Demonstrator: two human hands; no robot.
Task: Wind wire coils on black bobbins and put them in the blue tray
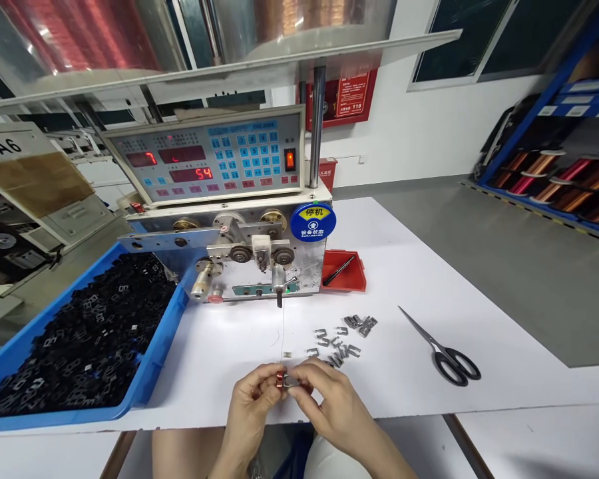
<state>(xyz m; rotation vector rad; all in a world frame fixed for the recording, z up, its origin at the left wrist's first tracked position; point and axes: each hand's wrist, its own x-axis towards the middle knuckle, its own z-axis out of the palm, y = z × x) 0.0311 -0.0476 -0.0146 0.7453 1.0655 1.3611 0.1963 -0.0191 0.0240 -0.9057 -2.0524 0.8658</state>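
My left hand pinches a small coil wound with red wire, near the table's front edge. Against its right side, the fingers of my right hand hold a small grey U-shaped metal clip. The two parts meet between my fingertips; how far one sits in the other I cannot tell. A thin wire runs from the winding machine's nozzle down toward the coil. Just beyond my right hand lie several loose metal clips. One small pale piece rests past my fingertips.
A coil winding machine with a lit panel stands ahead. On the left, a blue bin holds many black plastic parts. Black-handled scissors lie at right. Beside the machine sits a red tray with a black tool.
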